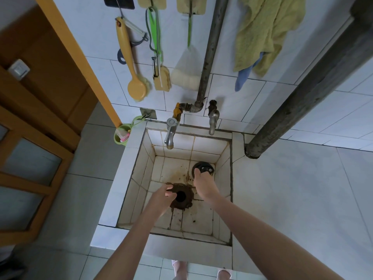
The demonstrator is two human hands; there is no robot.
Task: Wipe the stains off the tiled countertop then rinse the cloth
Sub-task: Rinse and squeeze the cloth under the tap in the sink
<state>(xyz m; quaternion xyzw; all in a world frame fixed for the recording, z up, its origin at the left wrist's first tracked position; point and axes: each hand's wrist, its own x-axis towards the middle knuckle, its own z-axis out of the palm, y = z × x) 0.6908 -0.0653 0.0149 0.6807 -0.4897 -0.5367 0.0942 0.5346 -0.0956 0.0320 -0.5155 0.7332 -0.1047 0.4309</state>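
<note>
Fingers of the left hand hung loosely curled and held nothing above the rusty drain hole of a tiled sink. The right hand reached to the near rim of a black drain cover lying on the basin floor; whether its fingertips pinched the cover or only touched it could not be told. Neither hand held a cloth. A yellow-green cloth hung on the wall above and to the right of a steel tap, draped over a smaller blue cloth and well apart from both hands. Which of the two was meant for the job could not be told. The tiled countertop lay to the right of the sink, and no stains could be made out on it from this view. Judged from its deep folds and nubby surface, the yellow-green cloth was probably soft, limp and light when dry. It did not look fragile, and it would likely turn heavier and drip once wet. It would probably be best taken by a gathered handful near its upper part and lifted clear of whatever held it. It could then be bunched into a pad for wiping and wrung with both hands under a tap.
</note>
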